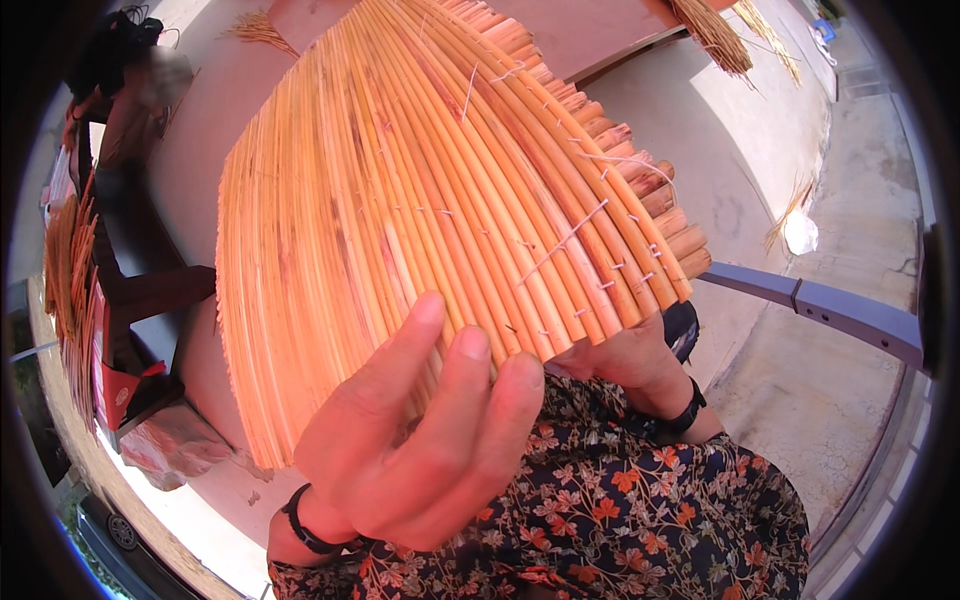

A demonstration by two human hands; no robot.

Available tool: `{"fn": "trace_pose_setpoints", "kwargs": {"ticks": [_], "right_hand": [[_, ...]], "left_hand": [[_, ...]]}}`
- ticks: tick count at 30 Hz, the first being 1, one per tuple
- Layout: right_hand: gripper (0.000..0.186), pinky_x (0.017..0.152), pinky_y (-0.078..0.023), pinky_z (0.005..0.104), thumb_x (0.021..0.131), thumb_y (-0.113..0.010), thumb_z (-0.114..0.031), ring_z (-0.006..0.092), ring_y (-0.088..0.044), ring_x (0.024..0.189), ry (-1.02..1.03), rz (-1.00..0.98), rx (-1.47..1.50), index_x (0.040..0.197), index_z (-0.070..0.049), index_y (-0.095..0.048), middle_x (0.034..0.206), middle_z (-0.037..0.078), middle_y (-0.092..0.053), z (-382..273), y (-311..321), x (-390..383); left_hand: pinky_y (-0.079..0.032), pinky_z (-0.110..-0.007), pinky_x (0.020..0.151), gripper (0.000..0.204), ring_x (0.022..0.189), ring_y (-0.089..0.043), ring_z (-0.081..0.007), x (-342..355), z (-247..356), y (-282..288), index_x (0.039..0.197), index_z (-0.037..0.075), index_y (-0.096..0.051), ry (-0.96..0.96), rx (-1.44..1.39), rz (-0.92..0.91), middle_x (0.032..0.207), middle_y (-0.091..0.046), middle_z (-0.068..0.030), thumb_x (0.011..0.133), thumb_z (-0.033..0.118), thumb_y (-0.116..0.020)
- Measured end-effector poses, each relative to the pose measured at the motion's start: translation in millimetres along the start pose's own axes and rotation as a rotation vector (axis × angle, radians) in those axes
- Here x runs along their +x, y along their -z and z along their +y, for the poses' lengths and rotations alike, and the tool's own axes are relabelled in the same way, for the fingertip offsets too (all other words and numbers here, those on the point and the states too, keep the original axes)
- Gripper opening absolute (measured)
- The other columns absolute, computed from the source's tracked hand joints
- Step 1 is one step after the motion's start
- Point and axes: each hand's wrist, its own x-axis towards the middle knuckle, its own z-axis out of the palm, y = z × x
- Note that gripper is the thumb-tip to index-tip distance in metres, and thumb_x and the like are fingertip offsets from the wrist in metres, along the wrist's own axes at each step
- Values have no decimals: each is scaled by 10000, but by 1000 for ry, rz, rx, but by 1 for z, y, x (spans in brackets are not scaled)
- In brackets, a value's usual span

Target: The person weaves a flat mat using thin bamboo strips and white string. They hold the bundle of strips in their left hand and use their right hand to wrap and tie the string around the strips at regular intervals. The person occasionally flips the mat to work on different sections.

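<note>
A large mat of straight yellow-orange reeds [370, 190], laid side by side, is held tilted up before me and fills the middle of the view. Short bits of pale thread stick out of its surface toward the right side. Along that edge, cut ends of thicker reeds [660, 195] show from a layer behind. My left hand [430, 430] is closed on the near edge, several fingertips pressing the front face, its thumb out of sight. Under the near right corner, my right hand [630, 355] holds the mat from behind, most of its fingers hidden. Dark bands circle both wrists.
A blue-grey bar [830, 305] reaches in from the right. Loose reed bundles lie at the upper right [715, 40] and left [70, 265], beside a dark frame [150, 290]. Another person [115, 50] is at the upper left. A rough stone [175, 445] sits at the lower left.
</note>
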Motion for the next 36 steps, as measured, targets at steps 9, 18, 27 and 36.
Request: {"fn": "trace_pose_setpoints", "kwargs": {"ticks": [9,18,27,36], "right_hand": [[325,921,-538,286,891,-772,-28,108,-659,1060,206,-160,-224,1210,-24,-709,1154,23,-730,4,8,-1],[211,587,-486,216,957,-684,-40,54,-627,671,-93,-297,-160,1152,7,-747,894,69,-755,-9,6,10],[182,679,-515,224,943,-665,4,92,-665,778,248,-137,-228,1109,28,-737,972,85,-748,-25,-45,42],[250,753,-570,301,909,-679,30,235,-738,843,649,-361,-190,1157,35,-714,1025,171,-753,-20,-122,90]], "left_hand": [[-664,-430,761,233,863,-740,-438,-10,-10,1,972,-78,-713,-77,-65,92,953,-705,-233,745,-33,-739],[-638,-427,847,458,980,-710,-379,-16,-11,26,1202,-90,-623,244,36,202,1109,-640,-226,770,-180,-749],[-584,-416,952,432,1057,-693,-282,-12,-27,58,1290,-92,-575,874,-95,706,1202,-672,-217,866,-125,-649],[-573,-397,958,497,1095,-676,-285,-15,-13,76,1327,-73,-541,880,-113,801,1246,-653,-216,849,-127,-665]]}}
